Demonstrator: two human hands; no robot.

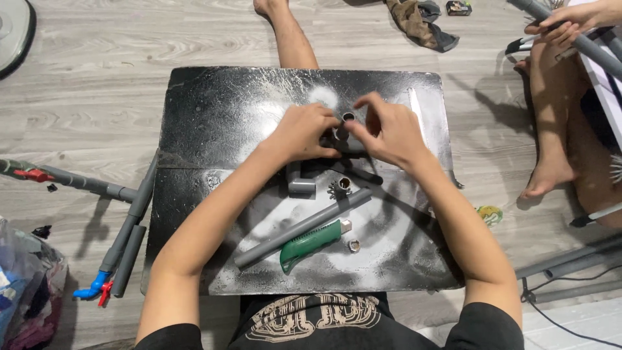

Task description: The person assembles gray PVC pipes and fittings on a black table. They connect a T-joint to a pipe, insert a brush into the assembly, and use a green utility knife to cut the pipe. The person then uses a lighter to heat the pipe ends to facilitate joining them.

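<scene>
Both my hands meet over a black board on the floor. My left hand and my right hand together grip a small grey pipe fitting with a round open end facing up. Most of the fitting is hidden by my fingers. Just below it a short grey pipe elbow and two small metal rings lie on the board. A long grey pipe and a green utility knife lie nearer to me.
A joined grey pipe assembly with a blue and red valve lies left of the board. Another person sits at the right, a hand on a grey pipe and a bare foot on the floor. Rags lie at the top.
</scene>
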